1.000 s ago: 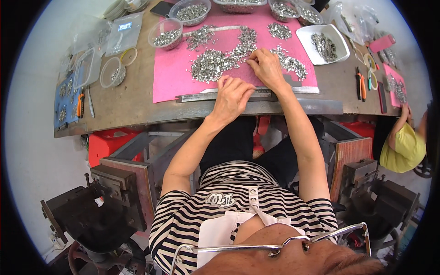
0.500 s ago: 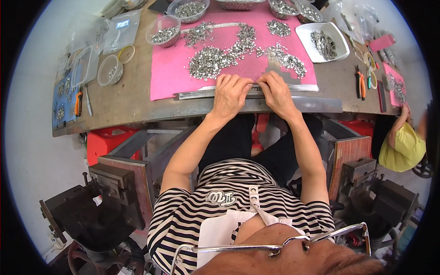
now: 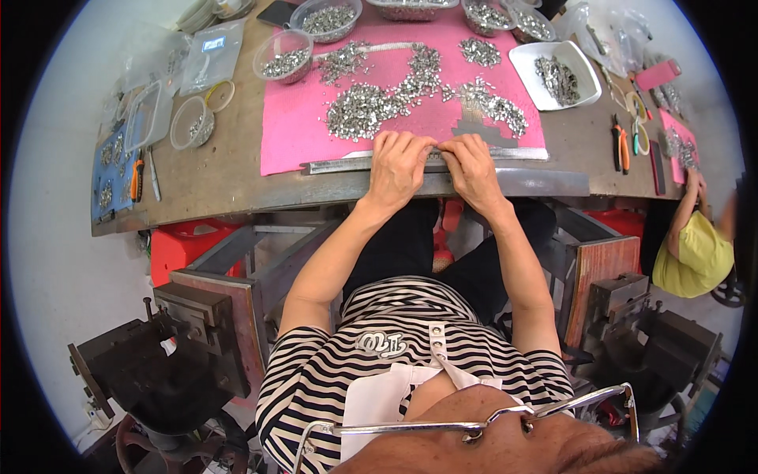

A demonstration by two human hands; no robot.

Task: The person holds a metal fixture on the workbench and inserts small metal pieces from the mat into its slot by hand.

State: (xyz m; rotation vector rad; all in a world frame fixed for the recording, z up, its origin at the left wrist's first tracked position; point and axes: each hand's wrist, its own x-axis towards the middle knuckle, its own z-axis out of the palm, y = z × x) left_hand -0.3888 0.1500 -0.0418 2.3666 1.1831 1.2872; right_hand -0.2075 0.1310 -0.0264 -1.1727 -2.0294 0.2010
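Observation:
My left hand and my right hand meet at the front edge of a pink mat. Both are closed, thumbs and forefingers pinched close together over a long grey metal strip. Anything between the fingertips is too small to make out. Just beyond my hands spreads a large pile of small silver metal pieces. Past my right hand lies a flat grey stepped patch, with a looser pile of silver pieces beside it.
Clear plastic bowls of silver pieces line the far side. A white tray holds more pieces. Orange-handled pliers lie at the right, others at the left. A metal rail runs along the near edge. A co-worker in yellow reaches in.
My right hand has shifted slightly left and toward me, its fingertips drawing closer to the left ones. My left hand stays nearly in place. The co-worker's hand has moved slightly farther away.

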